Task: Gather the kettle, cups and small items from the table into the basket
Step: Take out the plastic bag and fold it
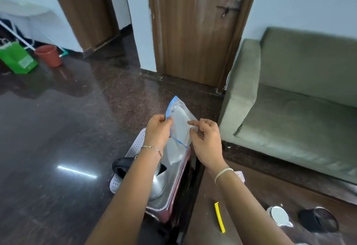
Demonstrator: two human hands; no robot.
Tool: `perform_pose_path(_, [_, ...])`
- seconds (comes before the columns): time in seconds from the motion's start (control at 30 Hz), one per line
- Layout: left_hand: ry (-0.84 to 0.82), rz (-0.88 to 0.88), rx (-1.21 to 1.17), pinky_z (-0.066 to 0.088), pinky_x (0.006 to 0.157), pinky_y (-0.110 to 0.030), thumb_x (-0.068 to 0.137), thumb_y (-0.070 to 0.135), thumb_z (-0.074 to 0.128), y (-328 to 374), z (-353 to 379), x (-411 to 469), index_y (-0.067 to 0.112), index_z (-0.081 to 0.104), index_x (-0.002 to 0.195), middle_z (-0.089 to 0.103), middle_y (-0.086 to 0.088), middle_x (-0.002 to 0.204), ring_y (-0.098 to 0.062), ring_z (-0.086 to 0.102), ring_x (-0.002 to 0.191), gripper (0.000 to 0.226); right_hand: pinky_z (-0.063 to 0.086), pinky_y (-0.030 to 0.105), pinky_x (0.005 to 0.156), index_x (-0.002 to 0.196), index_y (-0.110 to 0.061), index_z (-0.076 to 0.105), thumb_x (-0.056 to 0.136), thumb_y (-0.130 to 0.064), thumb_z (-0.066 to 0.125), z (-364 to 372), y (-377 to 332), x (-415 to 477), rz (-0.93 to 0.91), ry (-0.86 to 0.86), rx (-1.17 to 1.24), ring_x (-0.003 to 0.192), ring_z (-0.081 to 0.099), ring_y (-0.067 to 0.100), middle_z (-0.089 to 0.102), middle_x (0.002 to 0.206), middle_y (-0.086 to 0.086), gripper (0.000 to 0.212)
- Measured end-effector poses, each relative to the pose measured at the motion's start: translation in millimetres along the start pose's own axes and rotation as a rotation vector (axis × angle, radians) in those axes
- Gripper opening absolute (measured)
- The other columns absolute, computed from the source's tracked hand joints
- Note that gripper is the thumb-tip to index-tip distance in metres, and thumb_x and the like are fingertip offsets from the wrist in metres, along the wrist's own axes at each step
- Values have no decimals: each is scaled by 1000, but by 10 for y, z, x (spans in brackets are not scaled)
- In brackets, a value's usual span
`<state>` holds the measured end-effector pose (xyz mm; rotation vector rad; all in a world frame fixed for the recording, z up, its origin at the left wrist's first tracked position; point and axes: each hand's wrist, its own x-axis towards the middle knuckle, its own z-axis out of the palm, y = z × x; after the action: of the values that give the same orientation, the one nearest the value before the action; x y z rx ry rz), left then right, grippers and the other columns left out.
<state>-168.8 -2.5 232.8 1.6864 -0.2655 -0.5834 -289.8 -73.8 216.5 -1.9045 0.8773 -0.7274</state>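
Nearest us, our two forearms reach forward over the table [251, 231] and the basket. Our left hand [157, 130] pinches the blue-zipped edge of a clear zip bag [178, 127] between thumb and fingertips; our right hand [205, 138] grips the bag's opposite side, its fingers loosely curled. We hold the bag in the air above the white perforated basket [136, 144], where the steel kettle [157, 185] already sits. On the table's near part lie a yellow clip [219, 216], a white cup [279, 215] and a black lid [318, 219], well apart from the basket.
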Motion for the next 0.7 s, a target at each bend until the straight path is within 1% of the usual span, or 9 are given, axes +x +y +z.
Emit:
perform_pose_path(0.03, [-17, 17, -24, 52, 75, -39, 90, 17, 58, 69, -40, -102, 13, 61, 83, 60, -4, 71, -18, 57, 68, 8, 45, 31, 94, 112, -24, 67, 89, -16, 60, -40, -66, -60, 15, -4, -35, 94, 50, -5, 50, 126, 4, 26])
perform_pose_path(0.1, [-43, 56, -68, 51, 79, -40, 89, 19, 60, 175, -118, -310, 14, 61, 85, 62, -4, 79, -21, 59, 76, 7, 44, 27, 88, 127, -32, 58, 88, -25, 60, -115, -197, -197, 50, -10, -83, 90, 55, 6, 50, 121, -1, 40])
perform_pose_path(0.23, [-101, 136, -148, 51, 91, -47, 90, 17, 62, 268, -258, -730, 17, 61, 81, 66, -9, 100, -26, 63, 96, 9, 43, 29, 68, 142, -34, 41, 87, -32, 59, -218, -406, -478, 80, 0, -144, 74, 54, 12, 54, 77, -10, 58])
perform_pose_path(0.27, [-118, 156, -163, 52, 91, -48, 90, 17, 62, 264, -284, -830, 18, 61, 81, 67, -9, 101, -24, 64, 95, 9, 45, 31, 68, 143, -34, 38, 86, -33, 59, -243, -437, -549, 96, 10, -165, 77, 57, 15, 58, 79, -9, 61])
perform_pose_path(0.33, [-148, 194, -189, 54, 87, -45, 91, 18, 62, 236, -320, -1017, 18, 62, 83, 70, 3, 89, -13, 66, 84, 8, 49, 33, 73, 145, -34, 36, 85, -37, 61, -290, -489, -689, 133, 48, -182, 89, 62, 19, 67, 99, -3, 65])
perform_pose_path(0.4, [-182, 227, -200, 54, 86, -43, 92, 19, 61, 199, -330, -1183, 18, 63, 87, 69, 14, 79, -5, 65, 78, 5, 50, 33, 78, 144, -32, 38, 83, -39, 64, -334, -520, -808, 145, 86, -208, 104, 61, 22, 64, 120, -2, 67])
perform_pose_path(0.43, [-199, 238, -201, 53, 89, -45, 93, 19, 60, 184, -333, -1258, 17, 64, 90, 69, 15, 83, -6, 64, 81, 5, 49, 32, 80, 142, -31, 41, 81, -39, 66, -353, -532, -856, 143, 102, -227, 109, 60, 21, 63, 124, -2, 66])
perform_pose_path(0.6, [-272, 269, -252, 48, 97, -56, 95, 14, 56, 138, -387, -1509, 15, 61, 92, 68, 5, 116, -13, 62, 102, 6, 47, 24, 80, 134, -30, 53, 75, -36, 74, -414, -581, -1025, 125, 197, -239, 108, 62, 16, 67, 119, -6, 62])
perform_pose_path(0.7, [-306, 259, -265, 48, 97, -55, 96, 13, 55, 125, -406, -1552, 13, 59, 91, 69, 9, 117, -9, 64, 104, 7, 49, 24, 79, 128, -31, 59, 71, -33, 78, -416, -594, -1061, 123, 244, -212, 103, 64, 12, 69, 113, -9, 60])
